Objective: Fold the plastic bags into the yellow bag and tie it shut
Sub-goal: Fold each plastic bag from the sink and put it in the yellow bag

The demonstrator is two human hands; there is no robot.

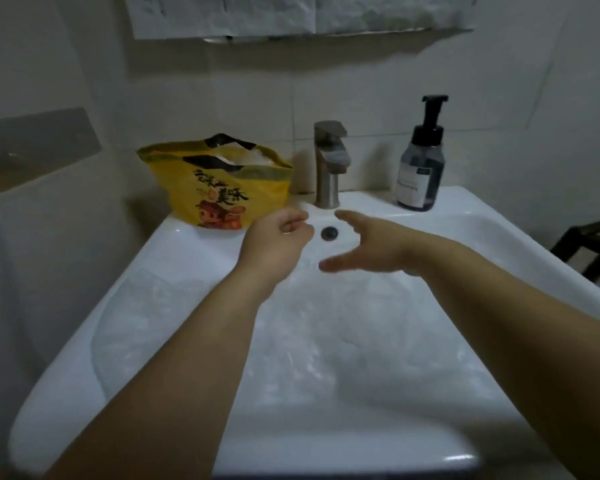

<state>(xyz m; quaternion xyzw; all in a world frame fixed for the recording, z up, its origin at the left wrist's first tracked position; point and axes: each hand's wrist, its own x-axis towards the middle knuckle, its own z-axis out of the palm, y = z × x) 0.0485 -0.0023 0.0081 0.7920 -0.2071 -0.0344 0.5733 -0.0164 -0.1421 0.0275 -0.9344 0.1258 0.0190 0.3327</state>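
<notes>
Steel tap [329,164] btwn yellow bag [219,188], soap btl [420,171].

Pale tiled wall [361,81], white sink [499,209]

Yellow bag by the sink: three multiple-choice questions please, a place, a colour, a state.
1. Where is the yellow bag? A on the sink rim, left of the tap; B in the basin; C on the floor.
2. The pump on the soap bottle is: A white; B black; C yellow.
3. The bag's top is: A tied shut; B taped; C open.
Answers: 1 A, it sits beside the tap. 2 B, the pump head is black. 3 C, white plastic shows in its mouth.
</notes>
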